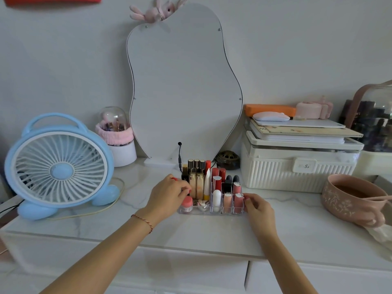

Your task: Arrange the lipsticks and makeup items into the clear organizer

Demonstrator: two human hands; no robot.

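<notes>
The clear organizer (212, 211) stands on the white marble tabletop in front of the mirror. It holds several upright items: dark and gold tubes (196, 165) at the back, red lipsticks (216, 177), pink tubes (237, 199), a white tube (216, 198) and a small pink-lidded jar (187, 203) in the front left compartment. My left hand (169, 193) grips the organizer's left side, fingers curled against the tubes there. My right hand (255, 205) grips its right front corner beside the pink tubes.
A blue desk fan (59, 166) stands at the left, its cable trailing along the tabletop. A curvy mirror (184, 85) leans behind the organizer. A white ribbed storage box (297, 168) with stacked items sits to the right, and a pink bowl (352, 198) lies at the far right.
</notes>
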